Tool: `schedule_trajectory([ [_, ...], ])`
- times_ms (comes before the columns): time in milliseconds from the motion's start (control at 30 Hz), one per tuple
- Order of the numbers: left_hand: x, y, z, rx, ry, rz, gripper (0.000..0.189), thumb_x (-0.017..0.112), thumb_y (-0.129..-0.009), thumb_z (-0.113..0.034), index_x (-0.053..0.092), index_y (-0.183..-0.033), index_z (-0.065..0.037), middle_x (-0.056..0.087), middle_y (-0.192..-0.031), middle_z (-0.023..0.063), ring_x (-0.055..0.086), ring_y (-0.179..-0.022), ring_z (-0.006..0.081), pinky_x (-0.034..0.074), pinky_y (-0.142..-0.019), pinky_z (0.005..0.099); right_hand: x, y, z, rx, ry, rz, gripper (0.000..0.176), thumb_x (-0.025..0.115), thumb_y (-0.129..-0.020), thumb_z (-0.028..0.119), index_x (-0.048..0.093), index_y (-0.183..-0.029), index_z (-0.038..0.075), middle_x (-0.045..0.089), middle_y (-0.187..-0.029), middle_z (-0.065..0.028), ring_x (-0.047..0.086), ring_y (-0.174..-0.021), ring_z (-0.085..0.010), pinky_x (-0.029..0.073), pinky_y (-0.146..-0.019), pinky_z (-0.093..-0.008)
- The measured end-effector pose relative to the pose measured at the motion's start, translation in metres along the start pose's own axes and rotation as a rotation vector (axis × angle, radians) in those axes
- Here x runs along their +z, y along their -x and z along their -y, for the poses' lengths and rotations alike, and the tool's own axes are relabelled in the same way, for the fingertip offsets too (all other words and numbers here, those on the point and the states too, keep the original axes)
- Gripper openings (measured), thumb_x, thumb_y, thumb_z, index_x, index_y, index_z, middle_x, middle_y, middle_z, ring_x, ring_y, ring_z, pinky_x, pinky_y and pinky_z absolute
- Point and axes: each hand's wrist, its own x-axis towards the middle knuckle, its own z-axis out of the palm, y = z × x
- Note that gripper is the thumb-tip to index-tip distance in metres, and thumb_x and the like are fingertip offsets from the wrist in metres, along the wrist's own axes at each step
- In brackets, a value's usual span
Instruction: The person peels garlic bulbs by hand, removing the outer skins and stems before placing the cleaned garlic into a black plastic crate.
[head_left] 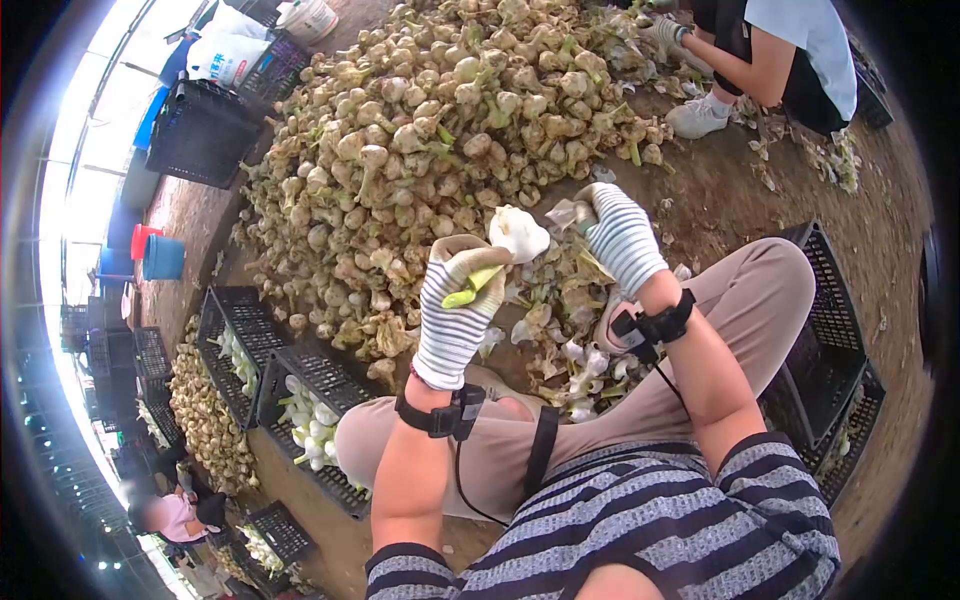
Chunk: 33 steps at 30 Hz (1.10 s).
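Observation:
My left hand (pixel 456 318), in a striped glove with a tan palm, is closed around the stem of a garlic bulb (pixel 518 234). The bulb is white and clean, and its green stem (pixel 472 287) sticks out below the thumb. To the right of the bulb, my right hand (pixel 622 238), gloved the same way, pinches a dry, papery piece of garlic skin (pixel 566 213). A small gap separates that skin from the bulb. Just beyond both hands rises a big heap of unpeeled garlic (pixel 400 150). Loose garlic skins (pixel 575 370) litter the ground between my legs.
Black crates (pixel 310 375) with white peeled garlic stand left of my knee. More black crates (pixel 825 340) sit by my right leg. Another person (pixel 800 60) crouches at the upper right, gloved hand at the heap. Buckets (pixel 163 258) and stacked crates line the left.

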Motion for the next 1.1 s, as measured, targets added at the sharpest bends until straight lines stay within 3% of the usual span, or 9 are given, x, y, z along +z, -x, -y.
schedule_trajectory([
  [100,-0.002,0.003,-0.002,-0.025,0.035,-0.022,0.026,0.068,-0.077,0.008,0.069,-0.096,-0.011,0.057,-0.099,0.0068,0.059,-0.086,0.0187,0.049,-0.072,0.028,-0.009,-0.002,-0.011,0.126,-0.006,0.094,0.018,0.058,-0.088,0.014,0.061,-0.1,0.002,0.065,-0.09,-0.022,0.063,-0.083,-0.039,0.051,-0.074,-0.0441],
  [200,-0.001,0.004,-0.003,-0.062,0.029,-0.02,0.025,0.067,-0.078,0.008,0.069,-0.095,-0.01,0.057,-0.099,0.0068,0.059,-0.087,0.0185,0.049,-0.073,0.0282,-0.015,0.013,0.006,-0.111,-0.024,0.034,0.022,0.056,-0.089,0.013,0.063,-0.105,0.001,0.067,-0.097,-0.0197,0.065,-0.086,-0.0365,0.053,-0.077,-0.0392],
  [300,0.004,0.0,-0.006,-0.036,-0.052,-0.015,0.023,0.066,-0.078,0.007,0.07,-0.094,-0.009,0.057,-0.1,0.0074,0.059,-0.087,0.019,0.049,-0.074,0.0281,-0.048,0.024,0.075,-0.041,-0.256,0.252,0.022,0.059,-0.089,0.015,0.064,-0.105,0.0,0.067,-0.097,-0.0188,0.067,-0.085,-0.0296,0.053,-0.076,-0.0357],
  [433,0.007,0.002,-0.015,-0.067,-0.045,-0.031,0.024,0.068,-0.077,0.007,0.069,-0.095,-0.007,0.058,-0.1,0.007,0.058,-0.09,0.0179,0.048,-0.079,0.0277,-0.029,0.023,0.066,-0.162,-0.17,0.128,0.023,0.06,-0.089,0.016,0.065,-0.105,0.0,0.067,-0.094,-0.018,0.068,-0.08,-0.0282,0.053,-0.071,-0.036],
  [500,0.003,0.003,-0.017,-0.095,-0.018,-0.012,0.024,0.068,-0.076,0.007,0.069,-0.095,-0.007,0.059,-0.1,0.0074,0.058,-0.09,0.0187,0.048,-0.079,0.0283,-0.032,0.021,0.069,0.018,-0.299,0.265,0.021,0.061,-0.089,0.016,0.066,-0.102,0.001,0.066,-0.091,-0.0169,0.067,-0.078,-0.0295,0.052,-0.069,-0.0364],
  [767,0.004,0.01,-0.012,-0.073,-0.026,-0.01,0.024,0.066,-0.077,0.01,0.07,-0.094,-0.007,0.059,-0.101,0.0067,0.059,-0.091,0.0173,0.048,-0.08,0.0278,-0.016,0.024,0.064,-0.238,0.057,0.019,0.015,0.061,-0.084,0.017,0.059,-0.087,0.002,0.06,-0.08,-0.0178,0.061,-0.075,-0.036,0.05,-0.07,-0.043],
  [967,-0.001,0.011,-0.005,-0.158,0.227,-0.043,0.02,0.061,-0.08,0.011,0.068,-0.087,-0.007,0.062,-0.106,0.0047,0.058,-0.092,0.0126,0.048,-0.079,0.025,-0.021,0.002,-0.003,0.084,0.126,0.218,0.017,0.057,-0.089,0.015,0.061,-0.102,0.006,0.064,-0.097,-0.0187,0.061,-0.088,-0.0383,0.05,-0.077,-0.0418],
  [1033,-0.001,0.012,-0.003,-0.231,0.271,-0.04,0.02,0.059,-0.08,0.012,0.068,-0.084,-0.006,0.062,-0.106,0.0041,0.058,-0.09,0.011,0.048,-0.078,0.0243,-0.022,0.013,0.002,0.022,0.128,0.167,0.025,0.054,-0.089,0.011,0.061,-0.113,0.007,0.065,-0.103,-0.019,0.062,-0.092,-0.0371,0.05,-0.08,-0.0403],
  [1100,-0.001,0.01,-0.001,-0.197,0.243,-0.029,0.018,0.058,-0.082,0.009,0.066,-0.088,-0.005,0.062,-0.105,0.0048,0.058,-0.087,0.0102,0.049,-0.076,0.0246,-0.034,0.019,0.032,-0.113,-0.291,0.196,0.037,0.051,-0.089,0.003,0.058,-0.125,0.008,0.065,-0.108,-0.0182,0.063,-0.093,-0.0344,0.05,-0.082,-0.0384],
])
